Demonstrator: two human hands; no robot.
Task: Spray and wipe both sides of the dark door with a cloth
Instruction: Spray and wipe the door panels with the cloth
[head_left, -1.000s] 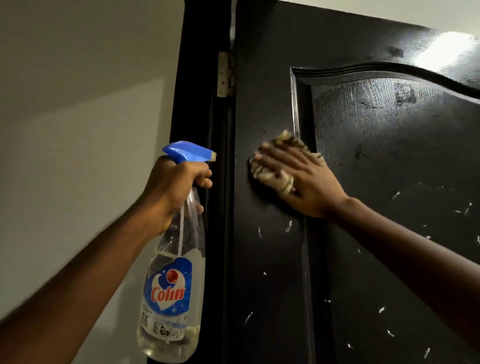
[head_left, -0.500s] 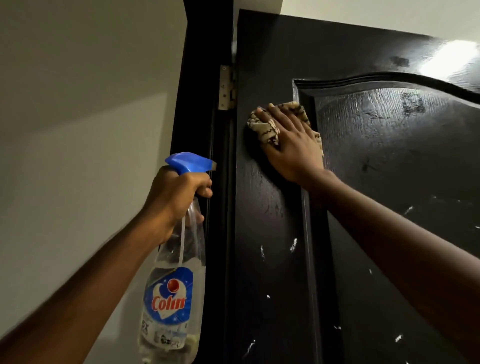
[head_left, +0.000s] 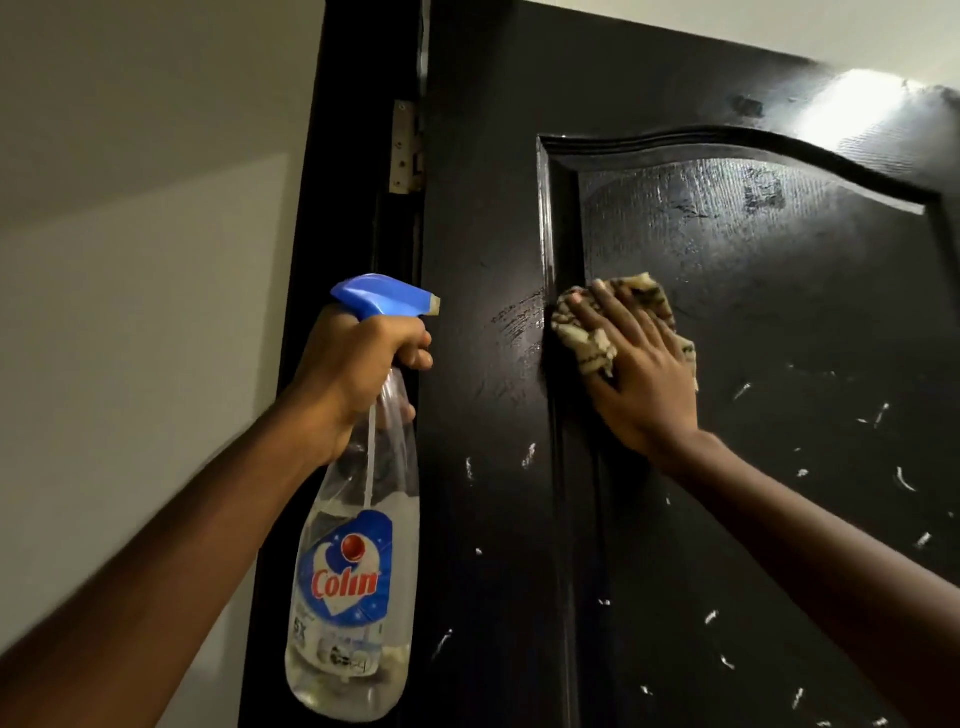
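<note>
The dark door (head_left: 753, 291) fills the right half of the view, its raised panel glossy and wet, with white foam flecks lower down. My right hand (head_left: 641, 374) presses a crumpled beige patterned cloth (head_left: 584, 343) flat against the door at the panel's left moulding, fingers straight and pointing up-left. My left hand (head_left: 358, 366) grips the neck of a clear spray bottle (head_left: 358, 566) with a blue trigger head and a blue Colin label. The bottle hangs upright just left of the door's hinge edge, its nozzle pointing at the door.
A black door frame (head_left: 332, 208) runs down beside the bottle, with a brass hinge (head_left: 405, 148) near the top. A pale wall (head_left: 140, 312) lies to the left. A light glare sits on the door's upper right.
My right hand and the cloth have slid down and to the right, from the stile near the hinge onto the panel's left edge. The left hand and bottle have held still.
</note>
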